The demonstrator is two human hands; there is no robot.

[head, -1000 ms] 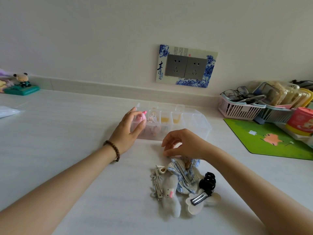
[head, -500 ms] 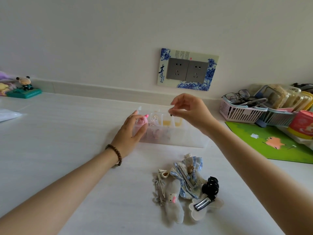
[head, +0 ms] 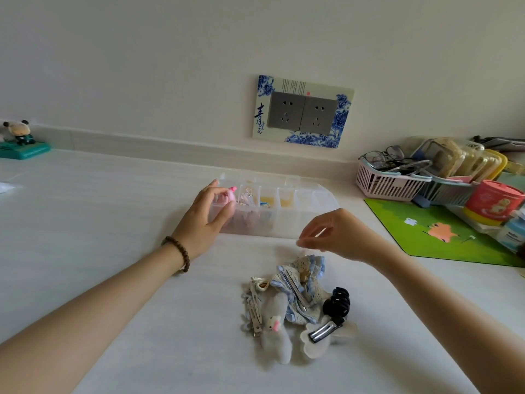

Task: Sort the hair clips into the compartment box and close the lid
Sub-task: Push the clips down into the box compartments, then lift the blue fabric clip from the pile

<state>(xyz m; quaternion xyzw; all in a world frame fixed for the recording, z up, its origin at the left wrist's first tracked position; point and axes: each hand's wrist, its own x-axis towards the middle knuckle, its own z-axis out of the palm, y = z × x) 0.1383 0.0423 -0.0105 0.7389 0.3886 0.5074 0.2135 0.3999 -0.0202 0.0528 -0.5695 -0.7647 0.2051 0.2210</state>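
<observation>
A clear compartment box [head: 309,220] lies on the white table with its lid open; several compartments hold small clips. My left hand [head: 203,223] grips the box's left end, thumb on its front wall. My right hand [head: 335,233] hovers in front of the box and above the clip pile, fingers loosely curled and apart, with nothing visible in them. The pile sits near me: a blue lace bow clip [head: 301,285], a black claw clip [head: 336,302], a grey plush cat clip [head: 277,336], metal snap clips [head: 255,305] and a white clip with a silver bar [head: 324,334].
A green mat [head: 426,231] lies to the right. Behind it stand a pink basket [head: 389,183] with glasses, stacked containers [head: 460,160] and a red tin [head: 494,201]. A toy on a teal base [head: 21,143] sits far left. A double socket [head: 302,112] is on the wall.
My right hand rose from the pile to over the box's compartments, then came back down to the front of the box above the pile. My left hand stayed on the box.
</observation>
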